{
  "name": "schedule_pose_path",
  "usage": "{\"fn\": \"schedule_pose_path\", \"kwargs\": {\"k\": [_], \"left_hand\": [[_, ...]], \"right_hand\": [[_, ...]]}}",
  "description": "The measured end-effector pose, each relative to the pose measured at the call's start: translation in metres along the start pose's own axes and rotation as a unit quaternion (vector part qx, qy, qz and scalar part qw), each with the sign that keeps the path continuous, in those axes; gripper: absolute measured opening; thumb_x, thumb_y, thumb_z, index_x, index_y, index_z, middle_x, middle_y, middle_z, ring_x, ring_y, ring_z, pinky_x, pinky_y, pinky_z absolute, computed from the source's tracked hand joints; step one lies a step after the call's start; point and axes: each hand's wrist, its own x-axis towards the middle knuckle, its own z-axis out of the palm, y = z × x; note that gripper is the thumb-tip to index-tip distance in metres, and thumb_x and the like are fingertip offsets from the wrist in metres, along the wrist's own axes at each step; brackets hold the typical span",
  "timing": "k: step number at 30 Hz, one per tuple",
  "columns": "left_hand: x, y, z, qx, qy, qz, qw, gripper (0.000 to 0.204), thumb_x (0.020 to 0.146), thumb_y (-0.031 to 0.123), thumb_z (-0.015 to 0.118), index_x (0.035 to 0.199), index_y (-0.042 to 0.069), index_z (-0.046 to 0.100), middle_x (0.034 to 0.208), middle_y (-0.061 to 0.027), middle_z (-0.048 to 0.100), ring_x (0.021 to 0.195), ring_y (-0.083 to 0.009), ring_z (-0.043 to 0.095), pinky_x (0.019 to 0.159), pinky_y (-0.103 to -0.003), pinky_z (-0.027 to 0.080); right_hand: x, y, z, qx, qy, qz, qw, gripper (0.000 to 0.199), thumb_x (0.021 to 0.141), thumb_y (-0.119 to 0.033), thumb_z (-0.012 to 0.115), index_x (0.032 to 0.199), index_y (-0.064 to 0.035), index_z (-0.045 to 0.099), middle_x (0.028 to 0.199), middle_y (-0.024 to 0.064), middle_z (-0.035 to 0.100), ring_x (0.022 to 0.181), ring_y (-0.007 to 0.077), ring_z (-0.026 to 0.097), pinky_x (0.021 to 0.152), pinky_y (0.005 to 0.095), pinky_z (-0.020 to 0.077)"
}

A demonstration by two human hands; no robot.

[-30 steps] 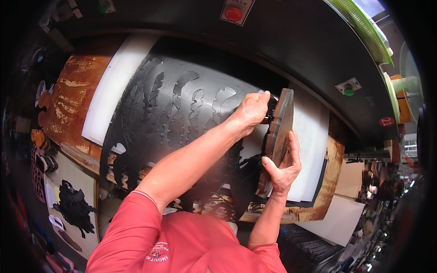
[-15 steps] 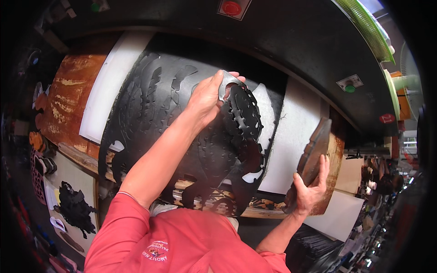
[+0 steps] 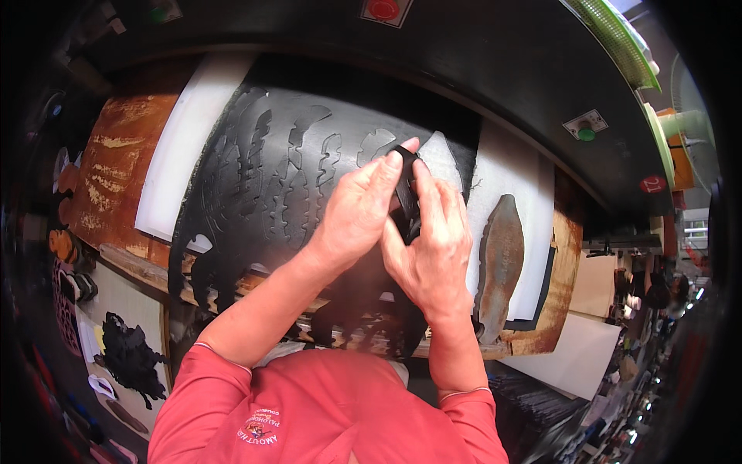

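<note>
Both hands meet above a black sheet (image 3: 348, 116) scored with several long, jagged-edged cut outlines. Between them is a dark, narrow cut piece (image 3: 406, 185), mostly hidden by the fingers. My left hand (image 3: 357, 207) pinches its upper end between thumb and fingers. Along its other side, my right hand (image 3: 433, 247) has its fingers pressed to the piece, thumb low. Right of my hands, a long, sole-shaped cutting die (image 3: 501, 267), brown and grey with worn metal, lies across the white board's near part.
A white board (image 3: 498, 166) shows beneath the sheet and on both sides. A dark machine beam (image 3: 479, 69) spans the far side, with a red button (image 3: 384, 8) and a green button (image 3: 587, 134). Black scraps (image 3: 127, 359) lie on a lower-left panel.
The die has left my right hand and lies on the board. That hand has come left to meet my left one. The lifted jagged part of the sheet has dropped lower.
</note>
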Motion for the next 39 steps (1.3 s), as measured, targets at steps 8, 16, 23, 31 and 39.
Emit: {"fn": "schedule_pose_path", "kwargs": {"k": [8, 16, 23, 31, 39], "left_hand": [[-0.016, -0.009, -0.012, -0.018, 0.077, -0.027, 0.996, 0.065, 0.113, 0.036, 0.062, 0.163, 0.0, 0.042, 0.129, -0.0055, 0.069, 0.117, -0.0127, 0.064, 0.101, -0.032, 0.053], [-0.016, -0.017, -0.028, -0.071, 0.097, -0.085, 0.989, 0.036, 0.109, 0.018, 0.067, 0.142, 0.003, 0.064, 0.114, -0.0026, 0.077, 0.102, -0.008, 0.071, 0.087, -0.027, 0.058], [-0.023, -0.018, -0.008, -0.119, 0.095, -0.037, 0.988, 0.026, 0.109, 0.009, 0.064, 0.133, -0.001, 0.066, 0.111, -0.0067, 0.076, 0.098, -0.0116, 0.072, 0.083, -0.027, 0.061], [-0.029, -0.033, -0.004, -0.164, 0.089, -0.022, 0.982, 0.02, 0.111, 0.011, 0.061, 0.127, -0.001, 0.066, 0.11, -0.0059, 0.077, 0.098, -0.0099, 0.073, 0.083, -0.025, 0.061], [-0.02, -0.038, -0.05, -0.14, 0.153, 0.011, 0.978, 0.023, 0.112, 0.014, 0.058, 0.128, -0.001, 0.064, 0.113, -0.0101, 0.076, 0.099, -0.0187, 0.076, 0.084, -0.032, 0.062]], "right_hand": [[-0.012, 0.009, 0.019, 0.26, -0.024, 0.191, 0.946, 0.031, 0.113, -0.01, 0.058, 0.139, 0.0035, 0.068, 0.094, 0.0068, 0.076, 0.086, 0.0124, 0.07, 0.082, 0.0285, 0.0582], [-0.01, 0.015, -0.002, -0.021, 0.048, 0.066, 0.996, 0.028, 0.101, -0.003, 0.066, 0.128, 0.0004, 0.072, 0.096, 0.015, 0.069, 0.082, 0.0322, 0.067, 0.071, 0.0405, 0.0549], [-0.013, 0.006, 0.008, -0.099, -0.09, 0.015, 0.991, 0.041, 0.1, -0.012, 0.068, 0.136, 0.0059, 0.063, 0.106, 0.0212, 0.064, 0.095, 0.0399, 0.068, 0.08, 0.0469, 0.0583], [-0.013, 0.021, 0.008, -0.028, -0.099, 0.08, 0.991, 0.016, 0.105, -0.009, 0.063, 0.117, -0.0027, 0.073, 0.093, 0.0199, 0.066, 0.082, 0.0408, 0.07, 0.071, 0.0486, 0.0562], [0.022, 0.117, -0.084, -0.15, 0.114, 0.267, 0.945, 0.067, 0.108, -0.054, 0.063, 0.097, 0.0114, 0.073, 0.073, 0.0214, 0.065, 0.068, 0.0233, 0.054, 0.064, 0.046, 0.0459]]}}
